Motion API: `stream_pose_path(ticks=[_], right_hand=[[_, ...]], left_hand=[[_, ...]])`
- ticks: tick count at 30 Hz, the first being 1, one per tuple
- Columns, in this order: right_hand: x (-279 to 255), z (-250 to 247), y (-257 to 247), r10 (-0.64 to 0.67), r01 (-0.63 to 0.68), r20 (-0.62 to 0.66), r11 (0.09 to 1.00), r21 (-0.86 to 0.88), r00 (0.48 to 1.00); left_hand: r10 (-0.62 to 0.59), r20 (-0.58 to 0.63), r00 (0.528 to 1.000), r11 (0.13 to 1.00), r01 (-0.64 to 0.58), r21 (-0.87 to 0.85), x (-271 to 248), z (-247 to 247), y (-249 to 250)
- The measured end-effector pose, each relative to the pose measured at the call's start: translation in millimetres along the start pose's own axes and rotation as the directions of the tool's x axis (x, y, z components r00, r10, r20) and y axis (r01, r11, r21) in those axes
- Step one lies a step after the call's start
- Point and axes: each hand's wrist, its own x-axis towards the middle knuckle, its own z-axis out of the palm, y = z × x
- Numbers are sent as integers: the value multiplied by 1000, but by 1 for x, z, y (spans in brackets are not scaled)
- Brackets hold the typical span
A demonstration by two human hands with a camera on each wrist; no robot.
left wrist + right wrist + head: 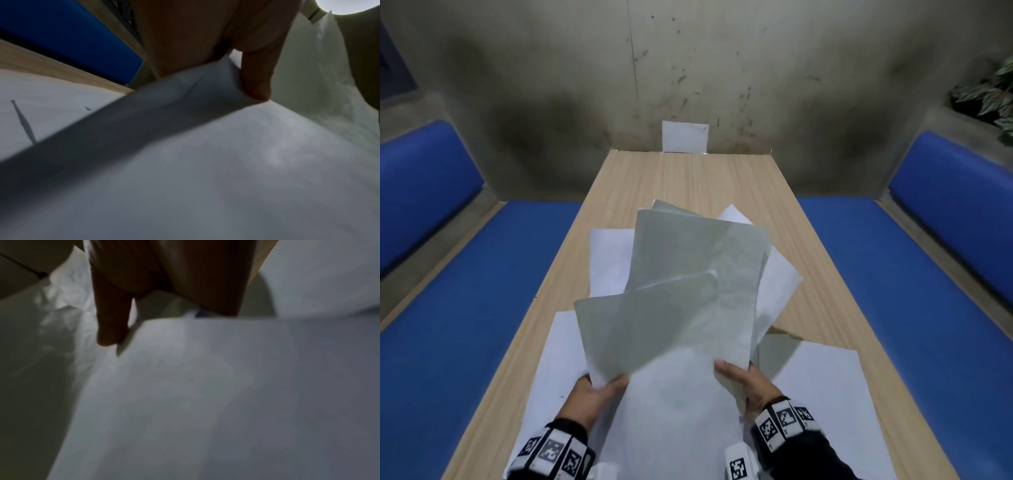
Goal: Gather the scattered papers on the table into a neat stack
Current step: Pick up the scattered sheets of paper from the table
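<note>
— Can any writing be read?
— None is made out; only black-and-white square markers are seen on the wrist bands point(784, 425).
— And the grip?
— A fanned bundle of papers point(688, 308) is held above the desk point(688, 171), pinched at its near corners by the left hand point(595, 394) and the right hand point(753, 383). More sheets point(825, 394) are left lying flat on the desk.

A stained grey wall point(688, 68) backs blue padded benches point(465, 291) flanking the wooden table point(688, 174), a plant point(993, 92) at right.
</note>
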Motion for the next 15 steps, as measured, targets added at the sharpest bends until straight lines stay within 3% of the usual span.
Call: stream_pose_path(ticks=[6,9,13,15], right_hand=[[-11,17,-32,-170,146,-104,968,-204,980],[-29,24,-67,-309,283,-74,928,-242,948],[-52,23,-96,-433,411,-24,871,-268,901],[-61,21,-97,-400,389,18,879,-277,916]], left_hand=[[77,8,997,997,-77,-20,-11,1,21],[154,29,988,988,-154,10,-16,4,51],[253,150,956,963,-264,56,-21,4,85],[242,246,938,953,-278,121,-22,2,88]])
